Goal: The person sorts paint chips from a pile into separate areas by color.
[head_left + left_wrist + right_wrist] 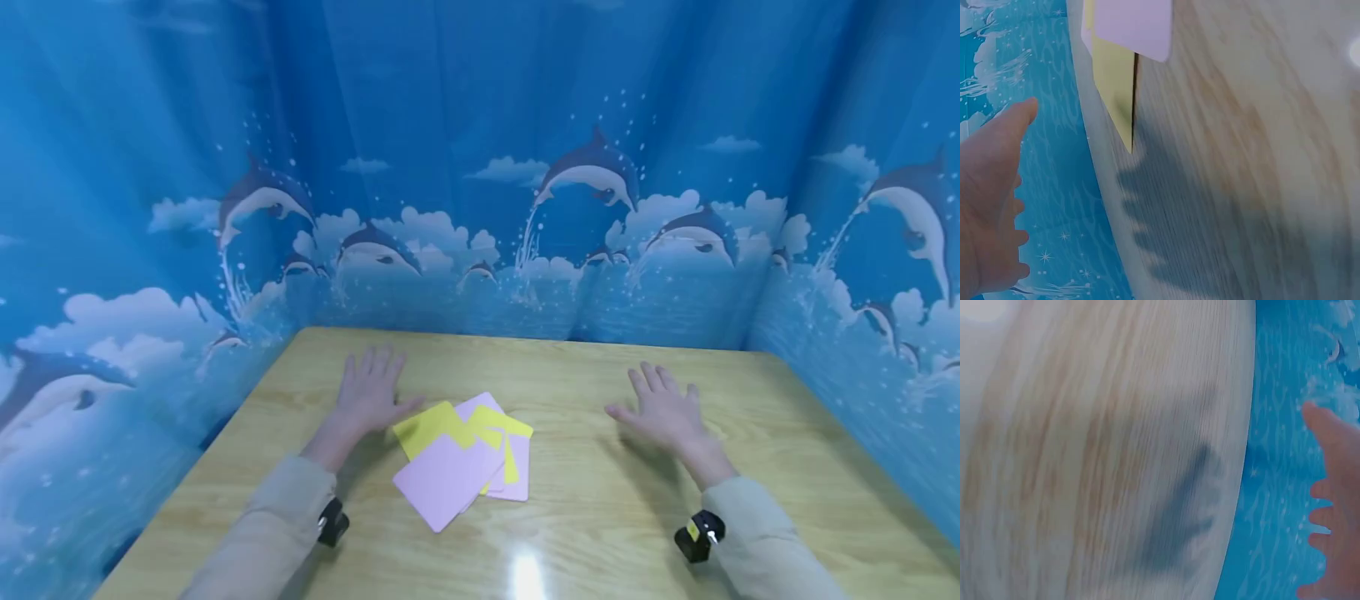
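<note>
Several pink and yellow cards lie overlapping in a loose pile near the middle of the wooden table. A pink card (448, 482) is on top at the front, and a yellow card (424, 428) sticks out from under it at the back left. My left hand (369, 393) is spread just left of the pile, its thumb pointing toward the yellow card and nothing in its grasp. In the left wrist view its shadow falls on the table beside the cards. Well to the right of the pile, my right hand (664, 412) is spread too, holding nothing, with its shadow beneath.
The light wooden table (585, 517) reaches back to a blue curtain (465, 167) printed with dolphins, which also closes in both sides. Each wrist carries a small black camera (701, 536). A bright glare spot shows at the table's front.
</note>
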A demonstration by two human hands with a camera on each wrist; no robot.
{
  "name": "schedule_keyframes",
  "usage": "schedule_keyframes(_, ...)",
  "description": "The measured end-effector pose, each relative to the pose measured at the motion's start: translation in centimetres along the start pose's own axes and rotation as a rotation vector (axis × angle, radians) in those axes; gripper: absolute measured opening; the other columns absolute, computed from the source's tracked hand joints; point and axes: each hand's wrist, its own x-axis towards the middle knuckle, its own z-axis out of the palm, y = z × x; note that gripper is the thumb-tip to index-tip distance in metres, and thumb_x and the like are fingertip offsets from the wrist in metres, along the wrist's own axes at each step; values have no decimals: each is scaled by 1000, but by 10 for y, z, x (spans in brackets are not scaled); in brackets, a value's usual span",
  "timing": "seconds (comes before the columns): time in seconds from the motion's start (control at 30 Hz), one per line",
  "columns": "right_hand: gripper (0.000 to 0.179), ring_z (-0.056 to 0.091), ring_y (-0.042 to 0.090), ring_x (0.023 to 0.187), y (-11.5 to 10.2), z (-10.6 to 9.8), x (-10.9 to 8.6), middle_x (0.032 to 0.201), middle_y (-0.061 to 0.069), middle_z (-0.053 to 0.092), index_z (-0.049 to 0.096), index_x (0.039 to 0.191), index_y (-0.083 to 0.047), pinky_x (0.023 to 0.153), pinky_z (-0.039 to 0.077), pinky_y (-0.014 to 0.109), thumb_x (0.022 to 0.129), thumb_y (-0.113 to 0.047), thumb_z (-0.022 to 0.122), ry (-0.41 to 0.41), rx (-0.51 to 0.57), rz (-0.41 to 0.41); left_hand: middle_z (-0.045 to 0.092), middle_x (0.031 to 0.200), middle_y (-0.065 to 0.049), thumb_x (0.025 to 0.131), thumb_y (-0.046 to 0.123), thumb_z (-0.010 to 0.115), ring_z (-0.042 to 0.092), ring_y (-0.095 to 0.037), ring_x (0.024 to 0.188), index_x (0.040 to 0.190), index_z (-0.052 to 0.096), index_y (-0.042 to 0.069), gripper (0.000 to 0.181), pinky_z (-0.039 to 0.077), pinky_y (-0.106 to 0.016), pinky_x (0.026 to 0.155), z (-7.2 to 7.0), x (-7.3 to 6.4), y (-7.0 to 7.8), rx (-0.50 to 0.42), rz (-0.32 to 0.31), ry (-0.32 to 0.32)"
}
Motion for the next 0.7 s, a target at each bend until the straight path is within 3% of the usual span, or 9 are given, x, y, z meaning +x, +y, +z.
schedule_keyframes(0.33, 78, 30, 44, 127, -40, -1, 2, 141, 25, 33, 40, 137, 1, 97, 24, 65, 86, -56, 53, 68, -44, -121, 23, 146, -27, 84, 60, 51, 18, -45, 133, 142, 28, -4, 89, 8, -60, 106, -3, -20, 1, 41, -4, -63)
schedule_keyframes(0.5, 76, 35, 41, 126, -60, 2, 2, 139, 23, 38, 40, 137, 0, 97, 28, 62, 84, -51, 59, 76, -34, -242, 32, 141, -27, 81, 66, 51, 29, -43, 130, 139, 34, -5, 93, 20, -58, 104, 1, -30, 10, 104, 18, -66)
schedule_keyframes(0.7, 75, 39, 38, 124, -83, 5, 5, 136, 20, 42, 43, 134, 0, 97, 31, 59, 82, -50, 62, 120, -25, -422, 44, 133, -24, 78, 68, 52, 39, -41, 123, 132, 43, -5, 91, 30, -57, 99, 2, -44, 24, 123, 76, -22)
